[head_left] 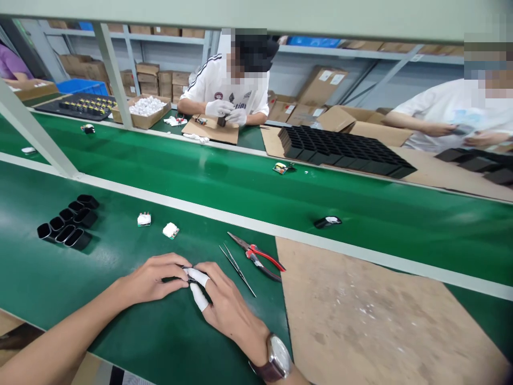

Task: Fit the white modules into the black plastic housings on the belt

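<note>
My left hand (160,275) and my right hand (226,299) meet over the green bench, their fingertips closed on a small black part (192,276) mostly hidden by the fingers. White finger cots cover the thumb and forefinger of my right hand, and a watch sits on that wrist. Tweezers (238,271) and red-and-black long-nose pliers (256,255) lie to the right of my hands. Beyond them on the left are two small circuit boards with white tops, one (171,230) nearer and another (144,219) beside it. Several black oval housings (66,233) stand grouped farther left.
A cardboard sheet (385,321) covers the bench at right. Past a pale rail (192,210) runs a green belt (224,182) carrying a black housing (327,221) and a circuit board (282,168). Across it, a gloved co-worker (228,91) handles a dark part; another person (449,112) sits right.
</note>
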Motion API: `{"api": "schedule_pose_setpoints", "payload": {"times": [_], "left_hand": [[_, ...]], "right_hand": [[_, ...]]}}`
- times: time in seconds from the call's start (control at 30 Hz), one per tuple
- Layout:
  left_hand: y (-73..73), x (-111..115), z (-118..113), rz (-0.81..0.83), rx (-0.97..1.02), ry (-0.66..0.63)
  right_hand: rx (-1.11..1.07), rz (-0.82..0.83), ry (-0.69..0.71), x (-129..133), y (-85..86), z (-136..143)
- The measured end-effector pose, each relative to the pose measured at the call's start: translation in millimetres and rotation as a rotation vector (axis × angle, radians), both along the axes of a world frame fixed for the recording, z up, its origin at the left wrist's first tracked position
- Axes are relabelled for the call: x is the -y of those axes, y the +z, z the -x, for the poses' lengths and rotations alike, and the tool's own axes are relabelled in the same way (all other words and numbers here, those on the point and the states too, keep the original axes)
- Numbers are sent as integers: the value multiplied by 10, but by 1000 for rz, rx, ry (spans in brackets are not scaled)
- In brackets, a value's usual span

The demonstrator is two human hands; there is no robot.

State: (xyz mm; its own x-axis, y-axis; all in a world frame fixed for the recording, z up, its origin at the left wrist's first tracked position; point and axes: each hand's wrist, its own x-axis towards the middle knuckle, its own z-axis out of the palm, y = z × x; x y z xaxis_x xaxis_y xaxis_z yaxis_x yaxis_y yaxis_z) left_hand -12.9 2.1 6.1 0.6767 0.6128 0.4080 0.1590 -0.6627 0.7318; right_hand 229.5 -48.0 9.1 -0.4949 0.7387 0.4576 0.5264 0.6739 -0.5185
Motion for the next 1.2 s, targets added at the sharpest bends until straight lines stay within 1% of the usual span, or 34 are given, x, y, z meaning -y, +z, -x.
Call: {"api": "schedule_pose_setpoints", "payload": {"times": [0.07, 0.2, 0.27, 0.3, 0.33, 0.4, 0.43, 0.47, 0.5, 0.53, 0.6, 0.67, 0.73, 0.77, 0.83, 0.9, 0.93, 0.97, 1.03, 1.1, 1.17, 1.2], "left_hand": [[-8, -10, -6, -19, 21, 11], [-35, 20, -34, -69, 48, 12], [-46, 42, -59, -19, 42, 43], [-48, 47, -73, 54, 53, 92], [-45, 45, -85, 170, 77, 153], [-22, 16, -101, 500, 174, 276], [-1, -9, -103, 678, 239, 318], [23, -37, -101, 835, 306, 341], [49, -65, -96, 954, 368, 354], [73, -89, -90, 1032, 419, 362], [104, -114, -79, 1090, 482, 379], [108, -112, -79, 1057, 471, 398], [98, -117, -91, 926, 395, 421], [96, -142, -99, 820, 340, 435], [120, -272, -114, 527, 183, 475], [196, -534, -116, 251, 32, 531], [251, -711, -107, 151, -26, 567], [311, -907, -92, 95, -58, 608], [425, -1312, -48, 39, -91, 709], [497, -1654, -3, 9, -132, 802], [512, -1862, 25, 0, -173, 846], [504, -1907, 34, -2, -189, 849]], "right_hand": [[5, 13, 1, 0, -5, -6], [62, -13, -3, 5, 13, -18], [34, 7, -9, 1, 29, -38], [8, 8, -27, -5, 31, -58], [-14, -7, -62, -15, 26, -85], [-6, -81, -177, -49, -5, -163], [34, -129, -241, -71, -31, -210], [95, -175, -300, -95, -62, -261], [167, -211, -350, -120, -98, -313], [240, -234, -390, -144, -136, -363], [356, -250, -432, -187, -216, -451], [421, -260, -463, -225, -289, -514], [451, -284, -502, -259, -342, -551], [458, -299, -521, -274, -357, -560], [454, -328, -537, -293, -361, -563], [436, -351, -528, -291, -339, -547], [427, -359, -518, -281, -323, -534], [420, -364, -506, -267, -306, -519], [416, -368, -480, -231, -277, -489], [413, -375, -456, -198, -260, -467], [406, -384, -444, -180, -253, -457], [403, -386, -439, -178, -252, -457]]}}
